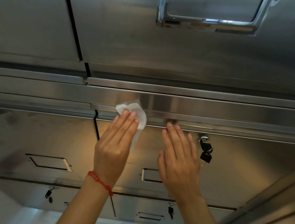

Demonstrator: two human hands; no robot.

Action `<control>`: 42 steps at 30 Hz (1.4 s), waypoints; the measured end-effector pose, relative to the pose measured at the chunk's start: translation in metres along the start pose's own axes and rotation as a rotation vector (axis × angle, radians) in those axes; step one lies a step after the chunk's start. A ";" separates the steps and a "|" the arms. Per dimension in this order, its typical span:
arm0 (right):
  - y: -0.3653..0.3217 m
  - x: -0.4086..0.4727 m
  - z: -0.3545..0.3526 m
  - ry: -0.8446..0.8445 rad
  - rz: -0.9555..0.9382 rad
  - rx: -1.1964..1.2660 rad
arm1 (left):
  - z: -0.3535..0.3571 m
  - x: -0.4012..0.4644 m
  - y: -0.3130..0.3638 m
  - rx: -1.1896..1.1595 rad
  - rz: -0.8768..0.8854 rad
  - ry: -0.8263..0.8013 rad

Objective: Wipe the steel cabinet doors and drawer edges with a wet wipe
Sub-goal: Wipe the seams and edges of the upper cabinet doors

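Observation:
A white wet wipe (136, 111) lies against the top edge of a steel drawer (225, 166), just right of the dark gap between two drawers. My left hand (115, 141), with a red bracelet on its wrist, presses the wipe flat with straight fingers; part of the wipe is hidden under it. My right hand (178, 155) lies flat on the same drawer front, holding nothing, fingertips near the drawer's upper edge. Above runs a horizontal steel rail (211, 104), and over it stand the steel cabinet doors (146, 44).
A bunch of black keys (205, 151) hangs from the drawer lock just right of my right hand. A chrome handle (206, 21) sits on the upper door. Recessed label holders (48, 162) and more keyed drawers (170, 212) lie below. The left drawer (41, 134) adjoins.

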State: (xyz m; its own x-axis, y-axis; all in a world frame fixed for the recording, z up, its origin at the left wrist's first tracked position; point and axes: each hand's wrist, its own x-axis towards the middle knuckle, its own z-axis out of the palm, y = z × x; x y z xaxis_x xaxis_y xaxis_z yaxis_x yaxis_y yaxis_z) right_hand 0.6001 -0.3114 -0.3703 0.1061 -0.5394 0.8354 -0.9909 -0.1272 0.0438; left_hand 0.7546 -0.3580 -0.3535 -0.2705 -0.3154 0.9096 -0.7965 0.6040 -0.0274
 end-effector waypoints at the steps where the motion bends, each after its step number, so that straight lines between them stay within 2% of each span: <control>1: 0.001 0.000 -0.001 -0.002 0.000 0.001 | 0.001 0.000 0.002 0.001 -0.012 0.007; 11: 0.010 -0.004 -0.004 -0.011 0.000 -0.005 | 0.004 0.008 0.020 -0.025 0.033 -0.015; 17: 0.013 -0.005 -0.005 -0.022 -0.003 -0.012 | 0.001 0.003 0.015 0.017 -0.052 0.010; 27: 0.015 -0.005 -0.005 -0.021 -0.006 0.004 | 0.006 0.012 0.032 -0.015 0.037 -0.022; 34: 0.017 -0.004 -0.006 -0.015 -0.019 -0.009 | 0.004 0.008 0.024 0.014 0.001 -0.008; 42: 0.019 -0.005 -0.005 -0.017 -0.024 0.001 | 0.010 0.014 0.038 -0.005 0.049 -0.009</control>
State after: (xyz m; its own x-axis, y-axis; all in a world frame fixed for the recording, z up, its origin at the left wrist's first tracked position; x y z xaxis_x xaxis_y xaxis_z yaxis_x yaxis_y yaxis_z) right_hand 0.5805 -0.3066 -0.3706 0.1310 -0.5503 0.8246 -0.9880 -0.1409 0.0629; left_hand 0.7149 -0.3464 -0.3461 -0.3139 -0.2925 0.9033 -0.7795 0.6225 -0.0693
